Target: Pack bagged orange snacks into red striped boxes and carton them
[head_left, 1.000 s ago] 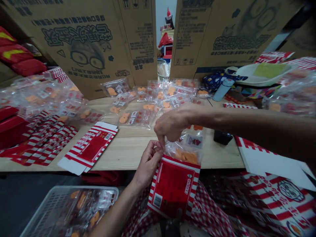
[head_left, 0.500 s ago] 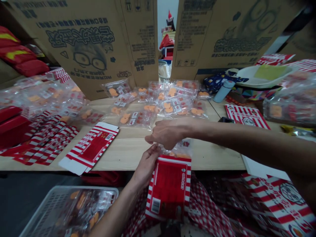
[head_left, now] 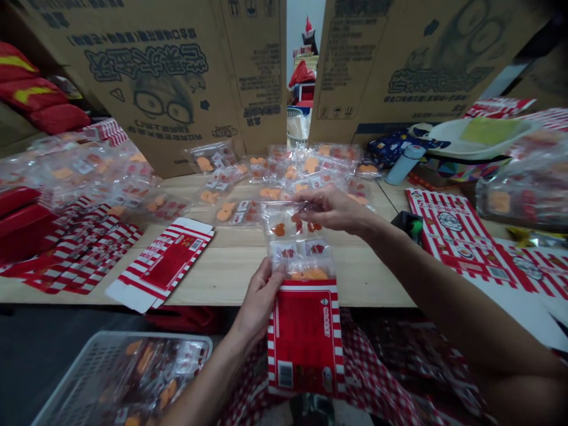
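Note:
My left hand (head_left: pixel 258 300) grips the left side of a red-and-white striped carton (head_left: pixel 305 338), close to its open top, and the carton stands upright over my lap. A clear plastic packet (head_left: pixel 295 239) of orange snacks rises from the carton's mouth, with its lower part hidden inside. My right hand (head_left: pixel 333 209) pinches the packet's top edge, and the fingers hold it above the wooden table (head_left: pixel 231 275).
Several sealed packets (head_left: pixel 235 201) and flat striped cartons (head_left: pixel 160 266) lie on the table. A grey plastic basket (head_left: pixel 119 378) of packets sits low at left, with large cardboard sheets (head_left: pixel 155 71) behind the table and a white bowl (head_left: pixel 470 139) at right.
My right hand has moved up and away, and the packet now stands taller out of the carton. A printed flat carton at right shows more fully past my forearm.

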{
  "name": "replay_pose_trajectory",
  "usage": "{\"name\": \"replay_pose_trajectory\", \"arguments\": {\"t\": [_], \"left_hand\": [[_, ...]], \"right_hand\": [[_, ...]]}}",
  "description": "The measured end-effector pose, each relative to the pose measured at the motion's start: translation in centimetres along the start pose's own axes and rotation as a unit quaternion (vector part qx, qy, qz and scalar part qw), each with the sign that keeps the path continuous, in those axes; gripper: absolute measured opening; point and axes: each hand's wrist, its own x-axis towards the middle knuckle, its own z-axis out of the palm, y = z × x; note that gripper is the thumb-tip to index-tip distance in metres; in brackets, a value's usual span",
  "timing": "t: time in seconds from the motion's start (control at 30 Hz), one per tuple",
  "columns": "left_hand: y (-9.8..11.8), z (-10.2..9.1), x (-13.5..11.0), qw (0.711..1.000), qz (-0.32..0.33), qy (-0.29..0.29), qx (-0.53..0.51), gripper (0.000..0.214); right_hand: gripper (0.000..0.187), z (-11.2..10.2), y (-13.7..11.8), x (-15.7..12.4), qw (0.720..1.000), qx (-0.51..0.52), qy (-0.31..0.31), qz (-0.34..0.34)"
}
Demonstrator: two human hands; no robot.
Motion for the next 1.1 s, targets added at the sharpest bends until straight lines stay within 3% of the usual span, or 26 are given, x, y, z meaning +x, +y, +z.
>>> {"name": "replay_pose_trajectory", "arguments": {"t": [0.1, 0.2, 0.33, 0.43, 0.57, 0.7, 0.77, 0.87, 1.0, 1.03, 1.1], "left_hand": [[0.1, -0.1, -0.2, 1.000, -0.017, 0.019, -0.004, 0.039], [0.0, -0.5, -0.5, 0.999, -0.010, 0.049, 0.017, 0.038], [-0.1, -0.6, -0.7, 1.000, -0.014, -0.002, 0.022, 0.049], [0.1, -0.7, -0.7, 0.999, -0.024, -0.030, 0.029, 0.052], [0.0, -0.7, -0.7, 1.000, -0.001, -0.018, 0.010, 0.046], [-0.3, -0.4, -0.6, 0.999, 0.007, 0.027, -0.018, 0.046], [0.0, -0.1, -0.5, 0.999, 0.009, 0.053, -0.004, 0.043], [1.7, 0.6, 0.0, 0.997, 0.045, 0.063, 0.012, 0.030], [4.8, 1.2, 1.5, 0.971, 0.219, 0.079, 0.059, 0.026], [5.3, 1.2, 2.0, 0.957, 0.262, 0.087, 0.090, 0.026], [5.5, 0.9, 3.3, 0.932, 0.313, 0.092, 0.161, 0.026]], "right_hand": [[0.029, -1.6, 0.1, 0.5, 0.998, 0.015, -0.058, 0.021], [0.029, -1.9, 0.6, -0.2, 0.997, 0.033, -0.059, 0.029], [0.027, 0.0, 0.9, -1.7, 0.998, -0.039, -0.043, 0.009], [0.029, 0.4, 0.8, -2.1, 0.989, -0.119, -0.080, -0.025], [0.034, 0.3, -0.4, -2.4, 0.975, -0.164, -0.140, -0.053], [0.021, 3.5, -1.9, -4.0, 0.945, -0.227, -0.206, -0.115], [0.020, 5.5, -2.5, -5.2, 0.937, -0.283, -0.169, -0.121], [0.029, 6.6, -3.7, -6.7, 0.935, -0.330, -0.030, -0.126], [0.050, 5.8, -4.0, -8.0, 0.922, -0.273, 0.242, -0.127], [0.053, 5.8, -3.3, -8.3, 0.921, -0.237, 0.287, -0.118], [0.055, 6.3, -1.2, -8.5, 0.927, -0.177, 0.315, -0.103]]}}
